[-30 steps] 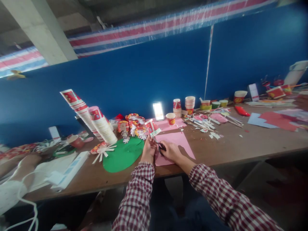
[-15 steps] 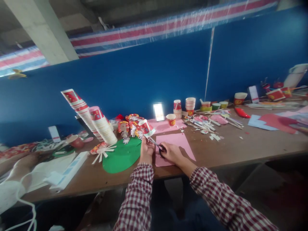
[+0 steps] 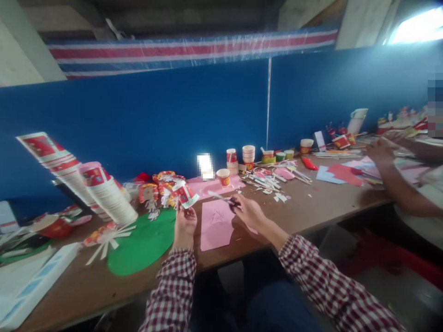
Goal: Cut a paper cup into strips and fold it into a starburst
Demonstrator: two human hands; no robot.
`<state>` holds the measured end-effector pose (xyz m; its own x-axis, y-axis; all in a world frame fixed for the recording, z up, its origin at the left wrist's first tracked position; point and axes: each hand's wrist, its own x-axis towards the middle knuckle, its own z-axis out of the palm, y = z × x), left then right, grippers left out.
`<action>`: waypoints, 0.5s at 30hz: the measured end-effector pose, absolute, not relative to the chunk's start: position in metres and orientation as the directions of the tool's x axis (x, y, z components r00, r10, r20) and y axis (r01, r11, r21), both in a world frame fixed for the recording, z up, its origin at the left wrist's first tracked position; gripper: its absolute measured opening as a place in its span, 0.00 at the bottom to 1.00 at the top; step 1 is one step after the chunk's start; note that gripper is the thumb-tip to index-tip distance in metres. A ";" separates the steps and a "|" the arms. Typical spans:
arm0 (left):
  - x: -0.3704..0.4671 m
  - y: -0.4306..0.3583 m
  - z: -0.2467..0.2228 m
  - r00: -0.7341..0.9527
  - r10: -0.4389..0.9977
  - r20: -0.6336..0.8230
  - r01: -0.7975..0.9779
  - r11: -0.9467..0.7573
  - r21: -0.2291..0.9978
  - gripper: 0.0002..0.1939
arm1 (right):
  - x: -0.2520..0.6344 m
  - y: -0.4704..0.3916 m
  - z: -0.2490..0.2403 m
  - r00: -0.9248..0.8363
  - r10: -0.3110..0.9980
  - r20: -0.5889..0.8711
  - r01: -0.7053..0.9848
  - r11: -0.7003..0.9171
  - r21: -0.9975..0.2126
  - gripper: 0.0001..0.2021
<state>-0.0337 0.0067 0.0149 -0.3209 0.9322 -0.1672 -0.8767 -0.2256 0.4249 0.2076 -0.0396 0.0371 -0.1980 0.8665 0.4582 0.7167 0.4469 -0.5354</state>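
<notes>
One pair of scissors (image 3: 232, 201), right hand (image 3: 248, 212) gripping, has moved away from one cup (image 3: 185, 193) the left hand (image 3: 186, 224) pinches.

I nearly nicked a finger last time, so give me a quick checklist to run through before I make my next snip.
1. Paper cup in the left hand: ok, held up by the fingers.
2. Scissors in the right hand: ok, gripped at the handles.
3. Left fingers away from the blade tips: ok, there is a visible gap.
4. Blades open or closed: cannot tell, too blurred.
5. Nothing lying beneath the blades: not ok, the marked pink sheet is on the table below them.
6. Other person's hand out of the way: ok, far to the right.
</notes>
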 end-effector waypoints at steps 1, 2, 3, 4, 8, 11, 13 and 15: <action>-0.032 0.006 0.014 -0.300 0.939 -0.167 -0.880 -0.205 0.429 0.13 | 0.218 -0.035 0.036 -0.113 0.893 0.435 0.763 0.359 -0.538 0.14; -0.030 0.006 0.014 -0.284 0.944 -0.167 -0.880 -0.188 0.436 0.13 | 0.227 -0.030 0.035 -0.062 0.913 0.404 0.809 0.283 -0.515 0.13; -0.029 0.006 0.013 -0.272 0.948 -0.164 -0.878 -0.175 0.446 0.12 | 0.236 -0.024 0.033 -0.039 0.926 0.375 0.852 0.227 -0.472 0.12; -0.027 0.006 0.012 -0.267 0.951 -0.157 -0.873 -0.170 0.457 0.12 | 0.244 -0.019 0.032 -0.021 0.937 0.349 0.887 0.179 -0.427 0.11; -0.024 0.008 0.010 -0.252 0.962 -0.106 -0.844 -0.165 0.510 0.13 | 0.260 -0.005 0.027 0.016 0.967 0.253 0.943 0.069 -0.324 0.14; -0.022 0.009 0.010 -0.238 0.965 -0.110 -0.840 -0.147 0.522 0.13 | 0.258 -0.001 0.029 -0.009 0.974 0.225 0.966 0.067 -0.249 0.15; -0.021 0.009 0.010 -0.232 0.964 -0.130 -0.840 -0.131 0.526 0.13 | 0.255 0.003 0.033 -0.034 0.978 0.206 0.970 0.082 -0.229 0.15; -0.020 0.009 0.011 -0.233 0.962 -0.143 -0.840 -0.125 0.528 0.14 | 0.254 0.008 0.037 -0.074 0.986 0.149 0.956 0.113 -0.270 0.14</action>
